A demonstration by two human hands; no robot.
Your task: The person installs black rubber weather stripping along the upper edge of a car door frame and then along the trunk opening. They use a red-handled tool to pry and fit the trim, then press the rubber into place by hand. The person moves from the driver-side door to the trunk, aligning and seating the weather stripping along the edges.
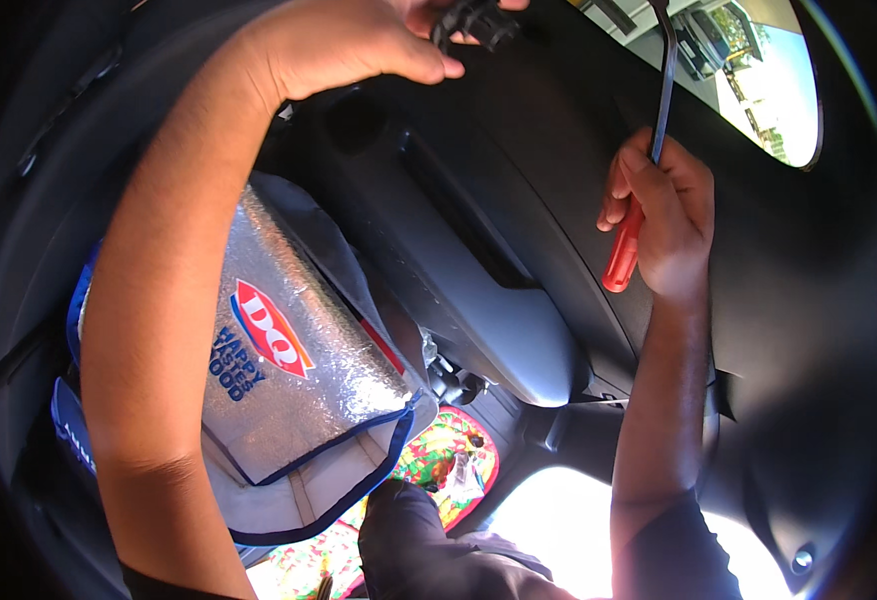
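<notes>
At the top of the head view, my left hand (369,45) is closed on a small black plastic part (479,22). The upper frame edge cuts off some of its fingers. My right hand (667,205) is wrapped around the red handle of a screwdriver-like tool (624,255). Its metal shaft points upward past the window, bends near the top, and its tip is out of frame. Both hands are over a dark vehicle interior panel (549,130); whether the left one touches it, I cannot tell.
Below my left forearm lies a silver insulated bag (304,265) with blue edging. A grey door armrest (459,290) runs beside it. A window (759,85) is at upper right. Lower down are a colourful patterned mat (474,440) and my leg in dark trousers (399,525).
</notes>
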